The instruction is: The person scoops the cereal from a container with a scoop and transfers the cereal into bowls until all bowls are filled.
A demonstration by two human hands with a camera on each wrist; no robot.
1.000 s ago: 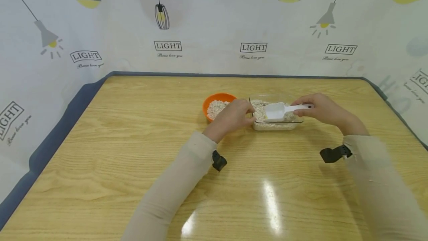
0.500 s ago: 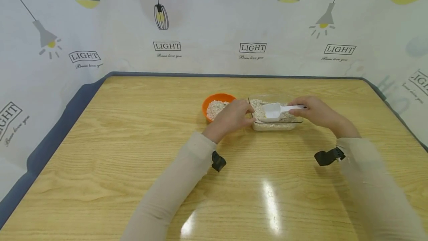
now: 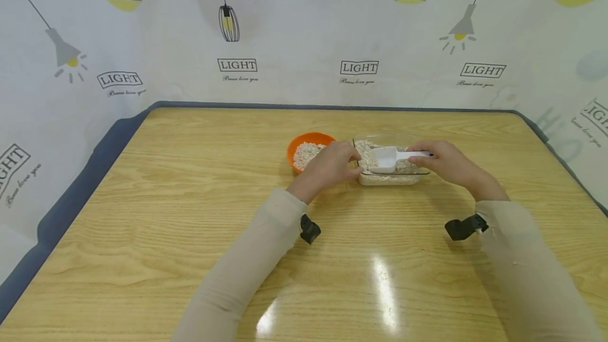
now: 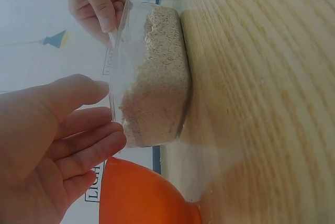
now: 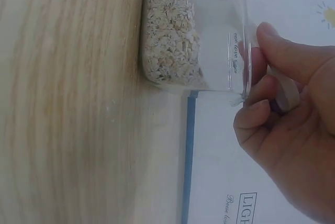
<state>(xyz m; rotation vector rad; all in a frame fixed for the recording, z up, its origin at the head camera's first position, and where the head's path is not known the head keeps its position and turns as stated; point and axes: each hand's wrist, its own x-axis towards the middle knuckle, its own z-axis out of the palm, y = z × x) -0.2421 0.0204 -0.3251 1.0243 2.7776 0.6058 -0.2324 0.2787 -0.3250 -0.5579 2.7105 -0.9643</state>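
A rectangular glass container (image 3: pixel 394 179) holds oat flakes (image 5: pixel 170 28). Over them lies a white scoop (image 3: pixel 386 160), its bowl toward the left and resting at the oats' surface. My right hand (image 3: pixel 446 162) grips the scoop's handle between thumb and fingers, beside the container's right rim. At the left end, my left hand (image 3: pixel 332 163) holds the container's rim, with thumb at the top edge and fingertips against the outer wall in the left wrist view. An orange bowl (image 3: pixel 293 160) with more oats stands just behind and left of that hand, which partly hides it.
The wooden table (image 3: pixel 190 215) extends around the containers. A pale backdrop (image 3: pixel 294 30) printed with lamps stands along its back and sides. Black straps with cameras sit at both wrists.
My right hand has moved slightly left with the scoop, which has sunk a little further into the container. My left hand and the bowl have stayed in place.
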